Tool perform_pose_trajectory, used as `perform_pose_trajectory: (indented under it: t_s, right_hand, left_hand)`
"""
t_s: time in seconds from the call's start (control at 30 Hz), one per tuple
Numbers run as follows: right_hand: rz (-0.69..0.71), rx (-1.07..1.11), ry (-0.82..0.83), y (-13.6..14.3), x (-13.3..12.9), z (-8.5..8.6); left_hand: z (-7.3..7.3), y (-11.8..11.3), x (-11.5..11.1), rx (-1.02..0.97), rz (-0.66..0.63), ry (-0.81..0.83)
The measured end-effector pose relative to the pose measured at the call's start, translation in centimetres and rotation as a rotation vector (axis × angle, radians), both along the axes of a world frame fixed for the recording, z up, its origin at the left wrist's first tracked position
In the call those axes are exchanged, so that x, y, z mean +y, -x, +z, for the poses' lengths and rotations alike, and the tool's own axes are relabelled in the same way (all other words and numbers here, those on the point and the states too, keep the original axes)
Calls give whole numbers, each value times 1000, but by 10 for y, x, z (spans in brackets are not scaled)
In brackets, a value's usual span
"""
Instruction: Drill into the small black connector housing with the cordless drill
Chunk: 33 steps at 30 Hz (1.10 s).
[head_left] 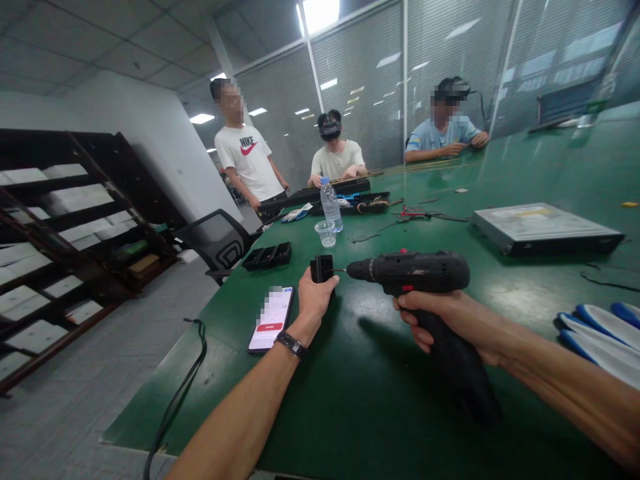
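My right hand [440, 323] is wrapped round the grip of a black cordless drill [420, 270], held above the table and pointing left. The drill's thin bit [340, 270] reaches to the side of a small black plastic part [323, 267]; whether it enters the part I cannot tell. That part is gripped upright in my left hand [316, 297], with the thumb on its near right side. A phone [273, 320] with a lit screen lies just left of my left wrist. Beyond it sits a black compartmented plastic piece [269, 255].
A clear cup [326, 233] and a water bottle [330, 205] stand ahead on the green table [390, 407]. To the right are a flat metal drive [545, 227] and white-blue gloves [600, 333]. A black cable [187, 373] hangs over the left edge. Three people are across the table.
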State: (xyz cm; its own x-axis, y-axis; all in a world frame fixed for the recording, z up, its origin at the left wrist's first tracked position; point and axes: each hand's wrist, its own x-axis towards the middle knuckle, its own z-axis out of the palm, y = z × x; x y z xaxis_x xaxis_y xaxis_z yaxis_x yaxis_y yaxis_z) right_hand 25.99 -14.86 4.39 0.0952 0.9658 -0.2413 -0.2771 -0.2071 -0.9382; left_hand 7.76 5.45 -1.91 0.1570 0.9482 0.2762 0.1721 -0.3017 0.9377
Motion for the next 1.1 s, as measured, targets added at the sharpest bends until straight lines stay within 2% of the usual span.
perform_pose_trajectory:
  t_s: [1.1]
  right_hand:
    - [7,18,-19,-4,2,-3]
  left_hand:
    - [-2,-1,2,-5,3,14]
